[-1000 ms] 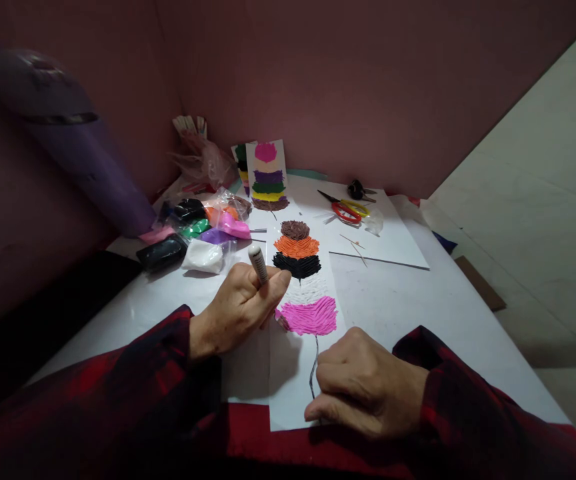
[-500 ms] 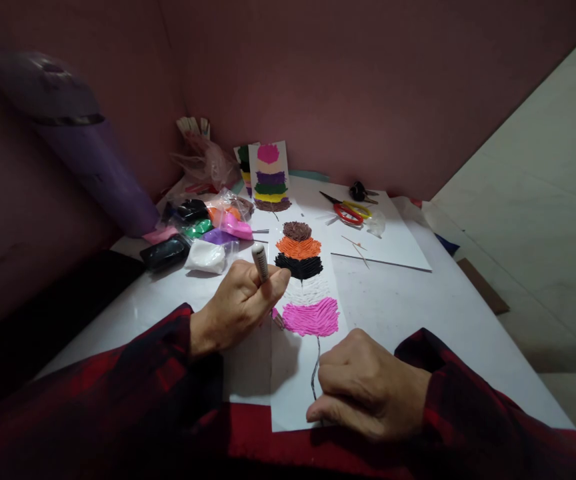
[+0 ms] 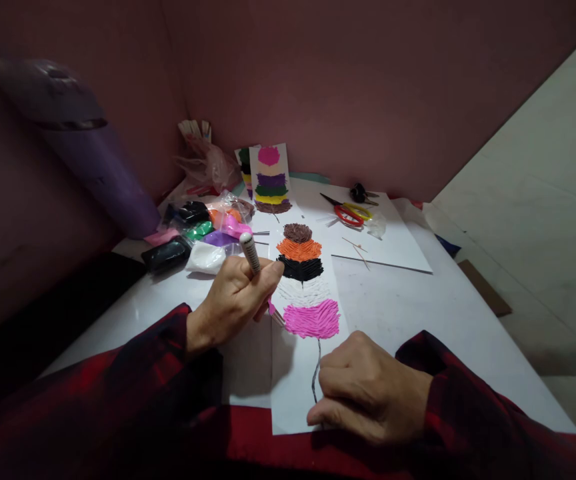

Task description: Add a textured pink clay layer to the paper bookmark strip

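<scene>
My left hand [image 3: 233, 297] is closed around a white pen [image 3: 249, 252] with dark print, held tilted. Below the fingers, the pen's lower end, with a bit of pink on it, is at the left edge of the pink clay band [image 3: 313, 319]. That band lies on a white paper strip [image 3: 291, 380], under white, black [image 3: 301, 269], orange [image 3: 299, 250] and brown [image 3: 297, 233] textured bands. A dark stem line runs down from the pink. My right hand [image 3: 368, 387] rests on the strip's lower right part, fingers curled and thumb stretched sideways; whatever the fingers hold is hidden.
Bags of coloured clay [image 3: 211, 233] lie at the back left, near a purple bottle [image 3: 98, 160]. Finished banded cards [image 3: 271, 177] lean behind. Red and yellow scissors [image 3: 349, 215], thin sticks [image 3: 357, 248] and a dark object [image 3: 361, 193] lie on white board [image 3: 393, 240] at the right.
My left hand has shifted slightly left with the pen, showing more of its lower end. My right hand stays in nearly the same place on the strip.
</scene>
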The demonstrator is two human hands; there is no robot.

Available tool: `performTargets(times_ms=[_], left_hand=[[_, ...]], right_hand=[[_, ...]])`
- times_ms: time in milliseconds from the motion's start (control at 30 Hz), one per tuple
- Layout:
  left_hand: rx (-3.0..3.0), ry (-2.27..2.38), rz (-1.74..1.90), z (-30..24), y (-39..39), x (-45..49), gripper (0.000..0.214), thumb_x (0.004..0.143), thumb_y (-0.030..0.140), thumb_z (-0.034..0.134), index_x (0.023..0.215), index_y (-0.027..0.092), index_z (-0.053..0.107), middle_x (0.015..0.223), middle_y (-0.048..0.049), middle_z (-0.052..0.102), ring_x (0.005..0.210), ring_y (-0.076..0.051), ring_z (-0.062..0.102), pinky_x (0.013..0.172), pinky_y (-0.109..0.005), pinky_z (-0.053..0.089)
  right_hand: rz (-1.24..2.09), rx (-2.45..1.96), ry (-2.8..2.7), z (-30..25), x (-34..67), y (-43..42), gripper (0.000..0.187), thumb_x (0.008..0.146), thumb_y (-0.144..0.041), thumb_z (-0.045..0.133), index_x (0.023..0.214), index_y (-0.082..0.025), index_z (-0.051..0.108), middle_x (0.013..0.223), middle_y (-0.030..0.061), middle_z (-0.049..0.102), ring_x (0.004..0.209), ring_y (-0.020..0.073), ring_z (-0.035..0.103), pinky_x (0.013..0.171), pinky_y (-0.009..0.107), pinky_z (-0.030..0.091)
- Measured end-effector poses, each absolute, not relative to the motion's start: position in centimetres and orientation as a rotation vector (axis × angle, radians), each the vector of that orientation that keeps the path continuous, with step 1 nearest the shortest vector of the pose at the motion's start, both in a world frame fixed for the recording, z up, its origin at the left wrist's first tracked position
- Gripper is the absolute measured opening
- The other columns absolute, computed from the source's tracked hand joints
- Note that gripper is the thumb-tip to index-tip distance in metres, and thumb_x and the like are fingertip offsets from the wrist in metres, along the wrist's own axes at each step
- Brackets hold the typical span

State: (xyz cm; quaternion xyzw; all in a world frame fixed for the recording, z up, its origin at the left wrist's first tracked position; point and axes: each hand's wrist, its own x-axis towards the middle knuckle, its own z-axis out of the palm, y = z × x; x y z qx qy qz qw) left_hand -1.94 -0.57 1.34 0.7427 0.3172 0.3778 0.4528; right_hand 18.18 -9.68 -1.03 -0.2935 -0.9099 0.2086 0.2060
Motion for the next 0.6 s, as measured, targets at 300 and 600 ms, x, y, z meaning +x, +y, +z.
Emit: performTargets(times_ms=[300,600], left_hand=[[1.728,0.707,0.907,1.03,-0.79,-1.67,0.045,0.094,0.030,0.041,0.051,0.019,0.036,0.041,0.0048,0.039,0.037,-0.006,0.039,0.037,-0.018,0.036],[1.825,0.745,0.892,0.90,-0.66,-1.63,0.048,0.095,0.026,0.040,0.048,0.017,0.038,0.041,0.0048,0.040,0.038,-0.005,0.039,0.039,-0.018,0.035]], right_hand=[[0.600,-0.810,-2.480,-1.11,18.00,-9.64,0.048,0.096,-0.039,0.047,0.054,-0.017,0.046,0.049,-0.0056,0.038,0.045,0.0079,0.026,0.043,0.025,0.020],[0.591,-0.813,-2.500,-0.88,18.02,-9.62,0.048,0.097,-0.039,0.045,0.054,-0.017,0.046,0.049,-0.0052,0.039,0.045,0.0081,0.026,0.044,0.025,0.019]])
